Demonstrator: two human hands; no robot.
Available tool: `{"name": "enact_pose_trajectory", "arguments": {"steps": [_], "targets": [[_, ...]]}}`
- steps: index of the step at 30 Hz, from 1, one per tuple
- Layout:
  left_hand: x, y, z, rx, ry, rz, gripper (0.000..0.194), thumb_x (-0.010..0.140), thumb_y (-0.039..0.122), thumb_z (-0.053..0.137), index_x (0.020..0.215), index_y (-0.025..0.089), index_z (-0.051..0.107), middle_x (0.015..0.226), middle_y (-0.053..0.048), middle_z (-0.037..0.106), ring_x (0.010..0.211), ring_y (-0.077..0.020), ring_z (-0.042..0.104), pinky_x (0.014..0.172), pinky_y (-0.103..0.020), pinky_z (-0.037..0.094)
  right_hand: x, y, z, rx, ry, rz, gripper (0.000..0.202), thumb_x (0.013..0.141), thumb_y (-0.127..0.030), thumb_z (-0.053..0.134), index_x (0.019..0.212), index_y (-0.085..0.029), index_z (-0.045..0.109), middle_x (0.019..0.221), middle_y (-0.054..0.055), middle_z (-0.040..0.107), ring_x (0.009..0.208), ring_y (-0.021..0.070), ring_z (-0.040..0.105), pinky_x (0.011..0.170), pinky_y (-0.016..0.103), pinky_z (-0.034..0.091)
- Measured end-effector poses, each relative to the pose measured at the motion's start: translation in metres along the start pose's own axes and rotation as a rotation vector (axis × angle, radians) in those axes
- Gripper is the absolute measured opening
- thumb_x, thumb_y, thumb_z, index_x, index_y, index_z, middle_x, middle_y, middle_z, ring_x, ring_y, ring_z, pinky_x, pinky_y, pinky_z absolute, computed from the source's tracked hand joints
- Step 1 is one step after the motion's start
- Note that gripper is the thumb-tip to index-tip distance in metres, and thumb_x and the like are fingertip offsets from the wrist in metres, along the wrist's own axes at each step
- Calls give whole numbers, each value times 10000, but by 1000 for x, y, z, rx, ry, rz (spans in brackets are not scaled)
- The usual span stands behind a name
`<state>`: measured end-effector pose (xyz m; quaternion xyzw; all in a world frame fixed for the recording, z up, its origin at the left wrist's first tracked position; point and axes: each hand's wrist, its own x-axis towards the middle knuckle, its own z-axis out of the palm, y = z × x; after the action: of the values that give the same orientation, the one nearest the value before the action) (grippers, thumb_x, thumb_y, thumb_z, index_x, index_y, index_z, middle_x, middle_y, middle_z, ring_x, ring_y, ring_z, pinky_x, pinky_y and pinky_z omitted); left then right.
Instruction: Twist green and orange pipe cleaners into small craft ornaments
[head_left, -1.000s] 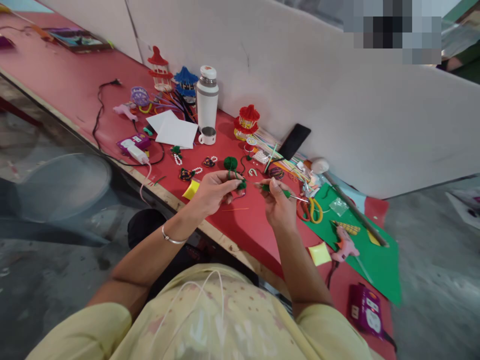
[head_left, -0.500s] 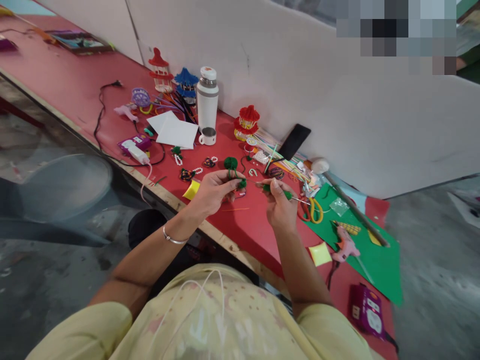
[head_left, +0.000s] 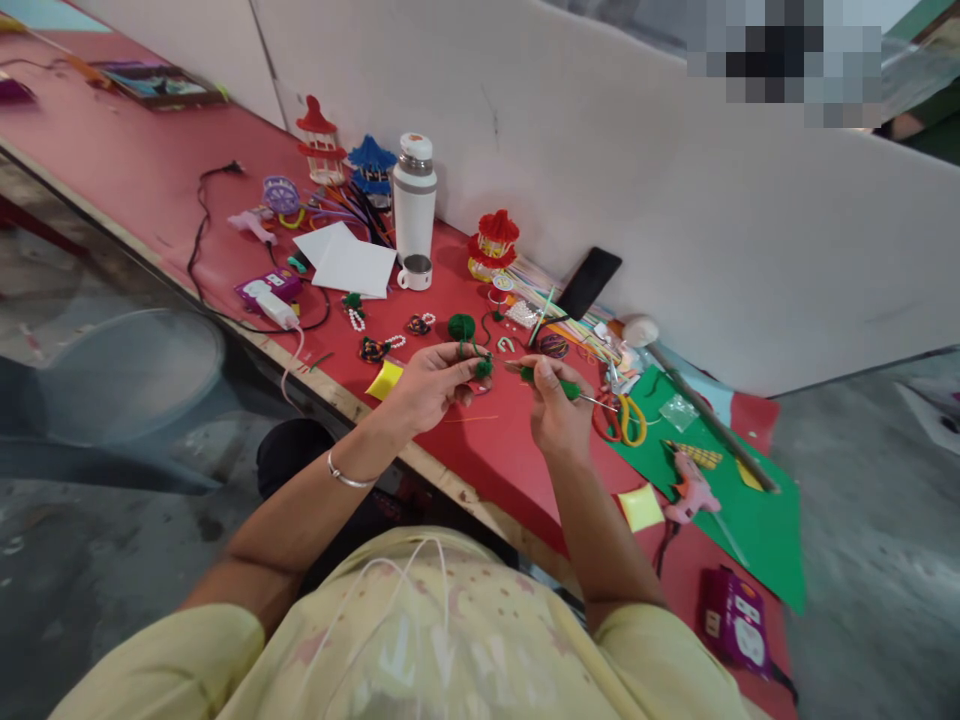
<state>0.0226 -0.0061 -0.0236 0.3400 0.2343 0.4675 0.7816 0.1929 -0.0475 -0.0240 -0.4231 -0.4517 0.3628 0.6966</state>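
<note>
My left hand (head_left: 435,385) pinches a small piece of green yarn work (head_left: 484,369) between thumb and fingers. A strand runs from it towards the green yarn ball (head_left: 461,326) on the table just behind. In my right hand (head_left: 559,405) is a crochet hook with a green handle (head_left: 568,389), its thin tip pointing left at the yarn work. A metal shaft sticks out of the handle's other end, above the scissors (head_left: 632,420) with orange and yellow handles. Whether the tip touches the yarn is too small to tell.
Beaded yarn pieces (head_left: 373,348), a white flask (head_left: 415,205), a metal cup (head_left: 416,272) and white cards (head_left: 352,265) lie left and behind. On the right are a phone (head_left: 591,283), a mallet (head_left: 697,410), a pink glue gun (head_left: 691,490) and a purple power strip (head_left: 735,620).
My right hand has shifted very slightly left with the crochet hook. The yarn work in my left hand has turned a little. A person beyond the partition has moved.
</note>
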Motion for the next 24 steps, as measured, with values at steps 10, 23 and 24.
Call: {"name": "enact_pose_trajectory", "arguments": {"steps": [10, 23, 24], "targets": [[-2, 4, 3, -23, 39, -27, 347, 630, 263, 910, 881, 125, 715, 714, -18, 703, 598, -115, 666, 412, -161, 440, 0, 0, 0, -26, -14, -76, 119, 856, -369, 724, 839, -270, 787, 826, -6, 748, 772, 182, 718, 836, 375, 566], [0, -2, -4, 51, -4, 37, 309, 700, 284, 871, 916, 122, 719, 671, -17, 684, 574, -111, 648, 411, -165, 452, -1, -3, 2, -147, -42, -141, 151, 887, -377, 691, 842, -274, 792, 828, 4, 740, 811, 187, 696, 818, 373, 549], [0, -2, -4, 65, -3, 40, 312, 703, 292, 869, 916, 121, 718, 671, -17, 684, 561, -106, 638, 413, -167, 453, -2, -4, 2, -176, -42, -142, 163, 890, -387, 686, 843, -273, 791, 832, 7, 739, 817, 189, 693, 821, 376, 549]]}}
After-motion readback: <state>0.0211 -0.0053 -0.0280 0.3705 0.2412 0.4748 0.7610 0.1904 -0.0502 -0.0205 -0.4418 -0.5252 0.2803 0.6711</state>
